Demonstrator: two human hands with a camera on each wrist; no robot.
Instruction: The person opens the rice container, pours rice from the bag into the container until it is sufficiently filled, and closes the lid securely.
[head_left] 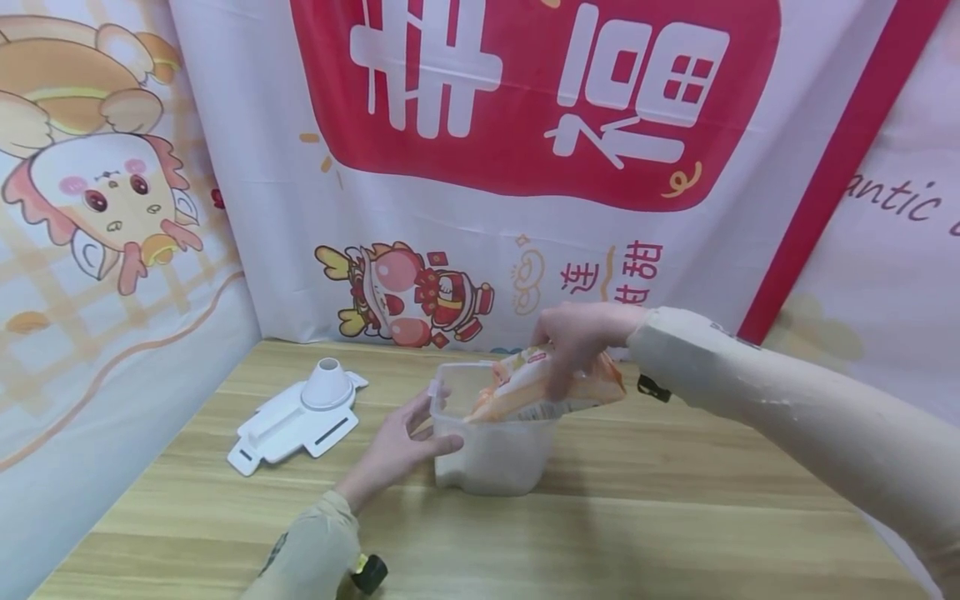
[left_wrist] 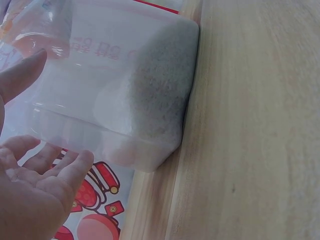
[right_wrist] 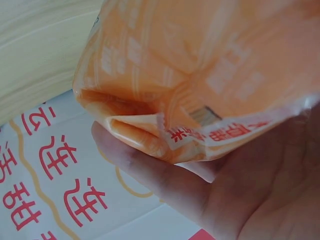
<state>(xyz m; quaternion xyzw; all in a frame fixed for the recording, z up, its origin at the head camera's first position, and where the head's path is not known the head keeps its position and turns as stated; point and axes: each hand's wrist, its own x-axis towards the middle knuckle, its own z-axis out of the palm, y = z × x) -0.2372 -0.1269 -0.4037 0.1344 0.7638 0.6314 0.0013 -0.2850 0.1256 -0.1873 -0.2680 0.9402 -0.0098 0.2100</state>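
Note:
A translucent plastic container (head_left: 491, 462) stands on the table, its top uncovered. My left hand (head_left: 401, 450) holds it at the left corner, thumb across the front and fingers along the side. Pale granular contents (left_wrist: 162, 85) fill its lower part in the left wrist view. My right hand (head_left: 573, 333) grips an orange-and-white plastic bag (head_left: 517, 404) from above. The bag lies tilted across the container's rim, its left end low inside the opening. Its folded, crumpled end (right_wrist: 135, 125) shows beside my fingers in the right wrist view. Whether anything is flowing out cannot be seen.
A white lid-like plastic piece (head_left: 277, 429) with side flaps and a cone-shaped spout (head_left: 327, 387) lies left of the container. The wood-grain table (head_left: 637, 517) meets a printed white-and-red cloth (head_left: 285, 275) at the back.

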